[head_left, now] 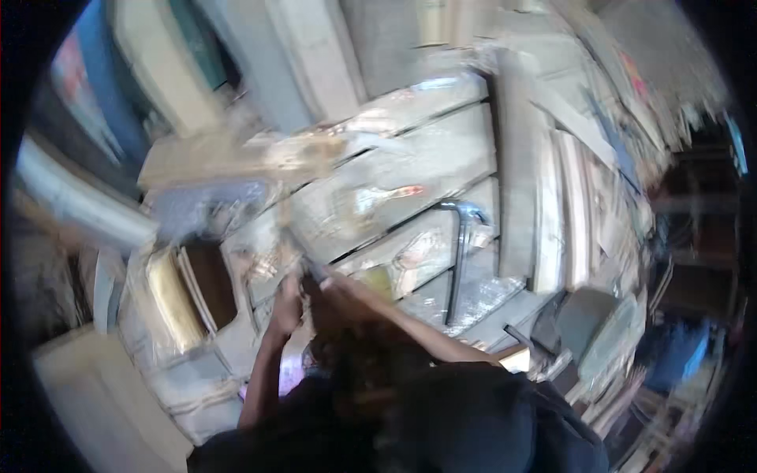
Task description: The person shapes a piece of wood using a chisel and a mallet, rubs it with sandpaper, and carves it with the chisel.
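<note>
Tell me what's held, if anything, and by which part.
It cannot be told: the left hand and right hand are close together but blurred. A slim grey shape shows just beyond them; whether they grip it, and where, is unclear.

The left forearm (266, 369) rises steeply to the left hand (289, 303); the right forearm (422, 331) slants up and leftward to the right hand (337, 285). Both hands sit close together, their grip too blurred to read.
</note>
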The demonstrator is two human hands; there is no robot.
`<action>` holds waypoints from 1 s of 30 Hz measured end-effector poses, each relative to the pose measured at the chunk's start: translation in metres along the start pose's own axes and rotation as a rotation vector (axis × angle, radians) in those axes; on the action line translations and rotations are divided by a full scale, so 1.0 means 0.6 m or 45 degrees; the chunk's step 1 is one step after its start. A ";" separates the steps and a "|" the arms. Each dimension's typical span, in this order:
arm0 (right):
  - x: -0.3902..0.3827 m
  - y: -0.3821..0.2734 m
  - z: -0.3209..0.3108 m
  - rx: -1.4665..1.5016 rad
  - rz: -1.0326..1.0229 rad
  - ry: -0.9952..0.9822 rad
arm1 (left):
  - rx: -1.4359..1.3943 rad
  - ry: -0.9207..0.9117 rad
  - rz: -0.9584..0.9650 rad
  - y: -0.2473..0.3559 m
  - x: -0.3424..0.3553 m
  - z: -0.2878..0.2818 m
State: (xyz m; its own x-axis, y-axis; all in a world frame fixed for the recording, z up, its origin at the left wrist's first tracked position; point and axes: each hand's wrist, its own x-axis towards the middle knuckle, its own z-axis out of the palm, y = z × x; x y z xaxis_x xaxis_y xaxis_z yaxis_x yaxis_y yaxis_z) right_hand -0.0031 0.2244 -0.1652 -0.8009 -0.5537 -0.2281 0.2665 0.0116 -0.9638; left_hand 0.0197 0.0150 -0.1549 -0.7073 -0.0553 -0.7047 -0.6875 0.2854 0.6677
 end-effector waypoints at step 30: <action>-0.071 -0.090 -0.011 -0.660 0.169 -0.086 | -0.719 -0.374 -0.386 0.002 -0.050 0.005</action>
State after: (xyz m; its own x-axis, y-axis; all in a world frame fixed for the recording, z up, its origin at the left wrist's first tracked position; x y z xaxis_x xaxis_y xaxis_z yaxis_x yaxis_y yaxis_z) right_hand 0.0129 0.2529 -0.1043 -0.7374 -0.5719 -0.3594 0.0496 0.4848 -0.8732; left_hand 0.0407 0.0199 -0.1336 -0.4525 0.2297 -0.8617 -0.8835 -0.2466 0.3982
